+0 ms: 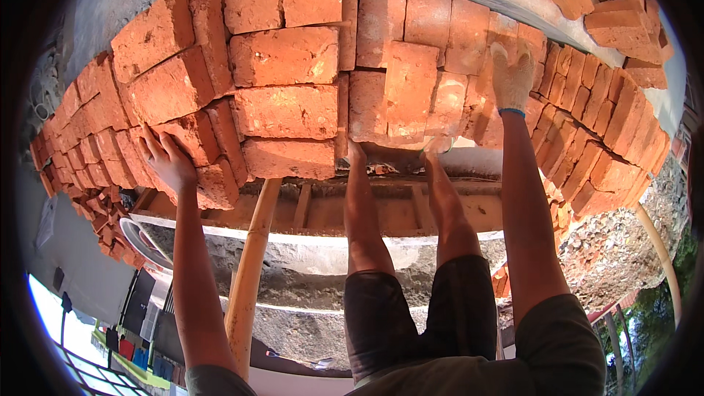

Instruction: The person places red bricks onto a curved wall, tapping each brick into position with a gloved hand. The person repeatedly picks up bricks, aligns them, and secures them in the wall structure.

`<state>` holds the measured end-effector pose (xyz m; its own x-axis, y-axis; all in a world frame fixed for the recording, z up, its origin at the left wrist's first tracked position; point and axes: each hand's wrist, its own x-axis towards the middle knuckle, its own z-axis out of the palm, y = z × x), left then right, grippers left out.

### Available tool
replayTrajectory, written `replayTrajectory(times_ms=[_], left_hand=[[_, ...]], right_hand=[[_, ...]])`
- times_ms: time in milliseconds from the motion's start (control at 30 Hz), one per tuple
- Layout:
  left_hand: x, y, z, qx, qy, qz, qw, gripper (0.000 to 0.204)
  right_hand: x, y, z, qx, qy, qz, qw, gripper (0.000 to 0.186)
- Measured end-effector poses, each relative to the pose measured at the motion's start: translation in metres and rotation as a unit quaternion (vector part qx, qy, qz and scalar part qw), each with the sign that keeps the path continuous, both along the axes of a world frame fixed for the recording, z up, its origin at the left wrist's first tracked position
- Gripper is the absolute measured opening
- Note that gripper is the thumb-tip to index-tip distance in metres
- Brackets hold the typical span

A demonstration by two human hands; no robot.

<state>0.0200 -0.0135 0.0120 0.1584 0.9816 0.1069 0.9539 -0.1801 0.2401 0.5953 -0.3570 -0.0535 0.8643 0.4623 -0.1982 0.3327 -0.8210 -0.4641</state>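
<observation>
My left hand [170, 159] is bare, its fingers spread against the side of a red brick [183, 136] in the stacked rows. My right hand [512, 81], in a pale knit glove with a blue cuff, rests on upright bricks [469, 33] right of centre, fingers parted at the tips. A brick [407, 88] overlaps others in the middle, beside flat-lying bricks [282, 55]. My feet are partly hidden at the lower edge of the middle rows.
More bricks [620, 26] are piled at upper right, a broken heap [103, 224] at left. Below my feet are a wooden frame [308, 202] and concrete ledge [293, 242]. A bamboo pole [249, 271] runs beside my left arm. Rubble [601, 257] lies at right.
</observation>
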Motion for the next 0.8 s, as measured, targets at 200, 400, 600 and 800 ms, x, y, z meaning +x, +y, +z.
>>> replayTrajectory(times_ms=[200, 400, 600, 800], left_hand=[[0.01, -0.007, 0.01, -0.012, 0.022, 0.023, 0.999, 0.059], [0.02, -0.012, 0.02, -0.043, 0.023, 0.035, 0.998, 0.065], [0.017, -0.012, 0.029, -0.115, 0.036, 0.011, 0.993, 0.085], [0.018, -0.004, 0.028, -0.129, -0.008, -0.014, 0.991, 0.09]], right_hand=[[-0.081, 0.129, -0.042, 0.408, 0.48, -0.217, 0.746, 0.054], [-0.131, 0.225, -0.115, 0.354, 0.422, -0.143, 0.823, 0.038], [-0.127, 0.236, -0.111, 0.327, 0.379, -0.269, 0.823, 0.034], [-0.117, 0.227, -0.117, 0.316, 0.329, -0.244, 0.855, 0.036]])
